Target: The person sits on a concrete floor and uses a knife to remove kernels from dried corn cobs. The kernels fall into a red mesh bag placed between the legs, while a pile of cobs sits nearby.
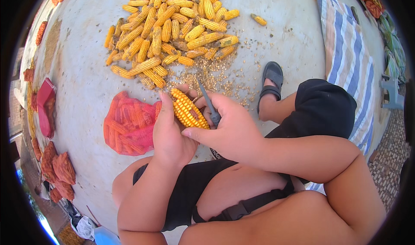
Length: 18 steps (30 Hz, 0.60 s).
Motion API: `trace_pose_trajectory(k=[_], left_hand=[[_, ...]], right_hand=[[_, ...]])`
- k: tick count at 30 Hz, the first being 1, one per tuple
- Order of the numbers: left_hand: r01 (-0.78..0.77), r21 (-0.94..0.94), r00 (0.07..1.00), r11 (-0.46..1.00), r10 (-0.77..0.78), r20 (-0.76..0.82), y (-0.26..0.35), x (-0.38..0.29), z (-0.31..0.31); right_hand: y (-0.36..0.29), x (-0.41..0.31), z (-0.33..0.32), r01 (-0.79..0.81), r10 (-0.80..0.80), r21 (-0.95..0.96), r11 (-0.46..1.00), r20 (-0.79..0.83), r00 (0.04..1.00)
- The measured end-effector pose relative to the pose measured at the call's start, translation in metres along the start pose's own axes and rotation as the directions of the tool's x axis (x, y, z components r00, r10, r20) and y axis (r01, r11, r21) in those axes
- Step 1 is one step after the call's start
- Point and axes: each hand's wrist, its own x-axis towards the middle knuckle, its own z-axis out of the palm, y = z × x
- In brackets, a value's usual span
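An ear of yellow corn lies tilted between both hands, with a strip near its lower right bare of kernels. My left hand is wrapped around its left side, thumb upright along it. Against its lower right end rests the thumb of my right hand, which also holds a pointed grey tool, perhaps a screwdriver or an awl, with its tip pointing up and away. Loose kernels are scattered on the floor beyond the hands, beside a pile of corn ears.
A red mesh bag of cobs stands just left of my left hand. A single ear lies right of the pile. My sandalled foot is at the right, near a striped sheet. More mesh bags line the left edge.
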Motion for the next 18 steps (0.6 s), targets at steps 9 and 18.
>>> trace_pose_trajectory(k=[9, 18], left_hand=[[-0.044, 0.08, 0.997, 0.996, 0.039, 0.059, 0.006, -0.003, 0.007], [-0.271, 0.348, 0.953, 0.897, 0.3, -0.03, -0.008, -0.002, 0.019]], right_hand=[[0.004, -0.01, 0.016, 0.176, -0.158, 0.127, 0.976, -0.139, 0.978], [0.014, -0.007, 0.021, 0.201, -0.175, 0.185, 0.962, -0.148, 0.973]])
